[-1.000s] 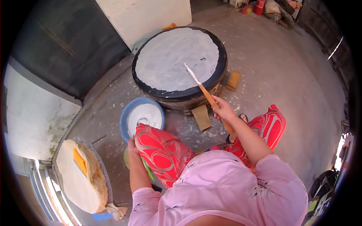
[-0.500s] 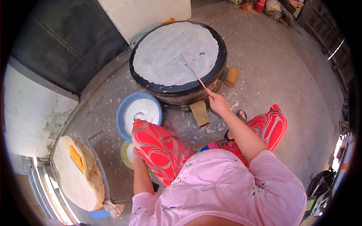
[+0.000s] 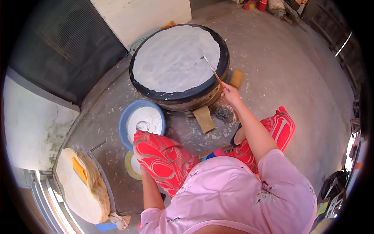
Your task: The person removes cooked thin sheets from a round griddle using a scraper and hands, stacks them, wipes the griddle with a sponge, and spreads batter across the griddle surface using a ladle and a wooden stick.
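While the right hand (image 3: 230, 94) pinches a slim brown wooden spatula (image 3: 217, 77) in its grip, its long axis runs far and left over a round white batter sheet (image 3: 175, 58) on a black griddle (image 3: 167, 96). The left hand, farther away, hides behind red-patterned trousers (image 3: 157, 154); its grip cannot be told. Grey concrete floor (image 3: 288, 74) carries a blue basin (image 3: 124, 126), near left.

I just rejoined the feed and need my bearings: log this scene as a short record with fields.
Right hand: holds stick, tip over griddle
Left hand: hidden behind left leg
Griddle: black rim, white layer covering most of top
Basin: blue, white mix inside, near griddle
Stack: pale sheets at person's left, orange object on top
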The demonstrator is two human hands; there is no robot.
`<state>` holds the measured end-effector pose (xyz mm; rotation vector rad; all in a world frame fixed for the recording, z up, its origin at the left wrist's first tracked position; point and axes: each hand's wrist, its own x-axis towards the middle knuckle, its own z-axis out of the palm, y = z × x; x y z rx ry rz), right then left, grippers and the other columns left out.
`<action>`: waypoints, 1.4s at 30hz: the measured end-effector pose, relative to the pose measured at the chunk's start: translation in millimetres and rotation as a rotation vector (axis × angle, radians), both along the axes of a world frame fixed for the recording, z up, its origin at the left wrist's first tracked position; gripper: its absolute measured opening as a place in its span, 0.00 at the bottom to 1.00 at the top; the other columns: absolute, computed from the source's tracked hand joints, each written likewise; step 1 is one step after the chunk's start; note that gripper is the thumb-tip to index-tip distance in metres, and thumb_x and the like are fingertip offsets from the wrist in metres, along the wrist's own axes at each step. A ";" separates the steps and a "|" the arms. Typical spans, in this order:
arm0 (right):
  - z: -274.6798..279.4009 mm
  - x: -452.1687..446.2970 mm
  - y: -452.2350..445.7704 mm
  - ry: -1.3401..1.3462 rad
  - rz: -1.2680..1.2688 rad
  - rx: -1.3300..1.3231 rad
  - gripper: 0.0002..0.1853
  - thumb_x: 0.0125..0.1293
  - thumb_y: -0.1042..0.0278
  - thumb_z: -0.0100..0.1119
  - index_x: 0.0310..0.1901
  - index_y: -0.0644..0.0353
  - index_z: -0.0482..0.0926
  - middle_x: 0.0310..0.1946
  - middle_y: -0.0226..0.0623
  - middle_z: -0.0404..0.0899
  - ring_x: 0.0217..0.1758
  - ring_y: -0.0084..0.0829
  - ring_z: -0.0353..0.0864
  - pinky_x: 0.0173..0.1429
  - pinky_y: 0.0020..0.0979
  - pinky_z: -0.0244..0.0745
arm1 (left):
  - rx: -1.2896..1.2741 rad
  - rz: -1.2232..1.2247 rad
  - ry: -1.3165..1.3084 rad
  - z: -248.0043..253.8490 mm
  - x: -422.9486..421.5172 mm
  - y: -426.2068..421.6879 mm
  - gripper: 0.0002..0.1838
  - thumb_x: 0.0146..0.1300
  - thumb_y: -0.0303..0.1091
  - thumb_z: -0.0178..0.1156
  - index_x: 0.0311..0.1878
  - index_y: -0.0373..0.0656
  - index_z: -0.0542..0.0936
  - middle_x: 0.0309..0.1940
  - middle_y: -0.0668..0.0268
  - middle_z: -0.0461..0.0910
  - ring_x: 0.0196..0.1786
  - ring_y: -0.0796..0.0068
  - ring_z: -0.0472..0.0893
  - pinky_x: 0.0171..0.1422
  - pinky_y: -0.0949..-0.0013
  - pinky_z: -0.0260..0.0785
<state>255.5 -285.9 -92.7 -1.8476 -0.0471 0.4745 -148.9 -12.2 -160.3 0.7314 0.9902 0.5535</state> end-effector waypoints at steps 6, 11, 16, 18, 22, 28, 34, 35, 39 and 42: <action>-15.3 7.6 12.3 -0.566 0.143 -0.541 0.19 0.65 0.65 0.45 0.58 0.43 0.70 0.23 0.28 0.74 0.23 0.18 0.69 0.28 0.23 0.66 | 0.027 0.013 -0.001 -1.0 -7.1 -5.5 0.19 0.66 0.38 0.40 0.51 0.33 0.69 0.45 0.54 0.76 0.46 0.61 0.77 0.51 0.60 0.71; -16.6 7.8 4.4 -0.181 0.086 -0.108 0.19 0.64 0.67 0.46 0.57 0.44 0.72 0.26 0.30 0.76 0.25 0.19 0.72 0.33 0.24 0.69 | 0.054 0.023 -0.017 2.0 -11.6 -7.6 0.19 0.66 0.38 0.40 0.51 0.33 0.69 0.45 0.54 0.76 0.47 0.61 0.77 0.51 0.60 0.71; -11.0 -15.9 -19.6 -0.320 0.203 -0.269 0.18 0.65 0.69 0.42 0.56 0.49 0.71 0.32 0.46 0.79 0.29 0.30 0.78 0.35 0.29 0.73 | 0.102 0.022 -0.113 -9.4 -23.9 9.6 0.18 0.65 0.38 0.43 0.50 0.35 0.70 0.48 0.57 0.74 0.51 0.65 0.74 0.54 0.61 0.68; 13.8 -25.3 -21.5 -0.028 0.162 -0.014 0.19 0.67 0.68 0.40 0.60 0.48 0.67 0.29 0.38 0.76 0.23 0.23 0.71 0.28 0.24 0.68 | 0.122 0.080 -0.108 13.7 -12.7 4.7 0.18 0.66 0.39 0.43 0.50 0.35 0.71 0.50 0.57 0.72 0.51 0.66 0.74 0.54 0.62 0.68; 19.8 -7.9 -24.7 0.291 0.022 0.290 0.22 0.70 0.67 0.35 0.66 0.47 0.56 0.27 0.33 0.73 0.17 0.16 0.63 0.19 0.19 0.63 | 0.330 0.208 0.027 68.5 11.5 -12.0 0.20 0.67 0.40 0.43 0.54 0.34 0.69 0.53 0.58 0.69 0.52 0.68 0.73 0.54 0.65 0.67; -15.6 14.3 -6.4 -0.108 0.052 -0.088 0.20 0.67 0.66 0.42 0.60 0.48 0.66 0.26 0.34 0.75 0.21 0.21 0.69 0.27 0.25 0.69 | 0.497 0.218 0.038 119.7 33.8 -39.6 0.20 0.68 0.39 0.42 0.56 0.34 0.67 0.52 0.60 0.69 0.53 0.71 0.72 0.55 0.66 0.66; 2.5 -3.1 18.6 -0.495 0.178 -0.545 0.20 0.62 0.66 0.48 0.57 0.47 0.70 0.29 0.43 0.78 0.31 0.26 0.76 0.39 0.31 0.72 | 0.729 0.146 0.076 149.7 46.6 -61.4 0.21 0.68 0.39 0.40 0.58 0.35 0.66 0.56 0.57 0.67 0.59 0.66 0.67 0.61 0.65 0.60; 3.9 -5.1 20.4 -0.475 0.210 -0.540 0.20 0.62 0.66 0.48 0.57 0.47 0.70 0.30 0.44 0.78 0.31 0.26 0.76 0.38 0.31 0.72 | 0.731 0.146 0.077 154.2 47.8 -64.4 0.21 0.68 0.39 0.40 0.58 0.35 0.66 0.56 0.57 0.67 0.59 0.66 0.67 0.61 0.65 0.60; 22.9 -3.7 5.8 0.243 0.014 0.056 0.20 0.62 0.67 0.47 0.57 0.49 0.70 0.33 0.48 0.79 0.35 0.35 0.80 0.42 0.32 0.72 | 1.251 0.084 0.359 166.0 55.8 -75.6 0.22 0.68 0.38 0.37 0.58 0.34 0.65 0.59 0.55 0.64 0.63 0.60 0.60 0.67 0.61 0.49; -11.0 2.3 -7.9 -0.031 -0.168 -0.001 0.19 0.64 0.67 0.45 0.57 0.49 0.71 0.29 0.42 0.79 0.30 0.28 0.79 0.40 0.30 0.72 | 1.425 0.039 0.438 161.0 57.3 -76.9 0.22 0.67 0.37 0.37 0.59 0.33 0.65 0.60 0.53 0.62 0.65 0.56 0.58 0.68 0.57 0.46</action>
